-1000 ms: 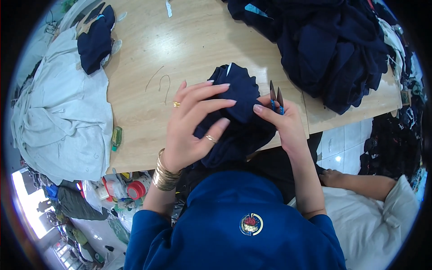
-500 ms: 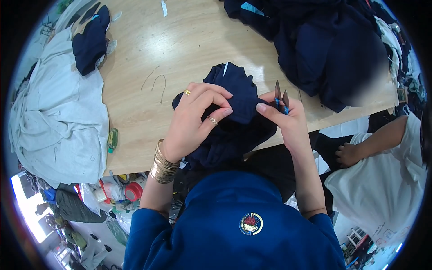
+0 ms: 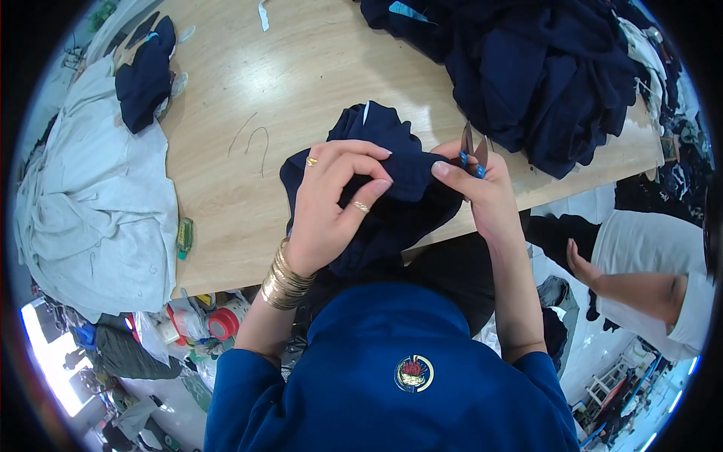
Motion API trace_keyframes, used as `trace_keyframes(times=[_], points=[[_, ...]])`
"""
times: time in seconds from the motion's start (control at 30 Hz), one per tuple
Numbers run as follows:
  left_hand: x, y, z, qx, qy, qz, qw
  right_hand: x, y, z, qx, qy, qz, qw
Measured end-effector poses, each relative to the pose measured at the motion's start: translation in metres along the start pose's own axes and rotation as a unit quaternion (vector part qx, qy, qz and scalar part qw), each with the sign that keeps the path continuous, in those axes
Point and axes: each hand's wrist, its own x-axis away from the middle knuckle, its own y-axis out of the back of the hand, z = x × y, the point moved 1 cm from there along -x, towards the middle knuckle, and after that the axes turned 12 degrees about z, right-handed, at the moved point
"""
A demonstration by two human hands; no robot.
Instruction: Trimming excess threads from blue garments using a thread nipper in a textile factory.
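A dark navy garment (image 3: 410, 177) lies bunched at the table's near edge, partly hanging over it, with a small white tag (image 3: 366, 113) on its far side. On its left, my left hand (image 3: 335, 200) is closed, thumb and fingertips pinching the cloth. My right hand (image 3: 486, 192) grips the garment's right edge between thumb and finger. Tucked in that same hand are thread snips (image 3: 468, 145) with dark blades pointing up and away and blue parts near the fingers. The garment's underside and lower folds are hidden behind my hands.
A heap of navy garments (image 3: 535, 83) covers the table's far right. Pale grey cloth (image 3: 98, 211) drapes over the left side, with a navy piece (image 3: 143, 83) on it. A small green bottle (image 3: 184, 237) and loose threads (image 3: 256, 139) lie nearby. Another person (image 3: 648, 264) is at the right.
Both hands keep their hold on the garment, and the snips' blades stand a little wider apart. The person on the right has turned and moved an arm.
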Motion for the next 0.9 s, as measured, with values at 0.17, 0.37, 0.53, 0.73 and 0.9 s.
trace_keyframes(times=[0.17, 0.37, 0.53, 0.73, 0.9], points=[[0.004, 0.010, 0.002, 0.339, 0.102, 0.002, 0.935, 0.005, 0.008, -0.001, 0.003, 0.011, -0.013, 1.000], [-0.011, 0.003, -0.014, -0.094, -0.023, 0.049, 0.994, 0.008, 0.014, -0.002, 0.027, 0.005, 0.023, 0.999], [-0.012, -0.016, -0.005, -0.069, -0.071, 0.038, 0.994, 0.011, 0.014, -0.013, -0.131, 0.007, -0.028, 0.991], [-0.018, -0.034, -0.013, -0.094, -0.073, 0.005, 0.993, 0.016, 0.024, -0.027, -0.186, 0.009, -0.043, 0.982], [-0.019, -0.036, -0.012, 0.052, 0.035, 0.158, 0.985, 0.022, 0.041, -0.030, 0.007, -0.030, -0.063, 0.998]])
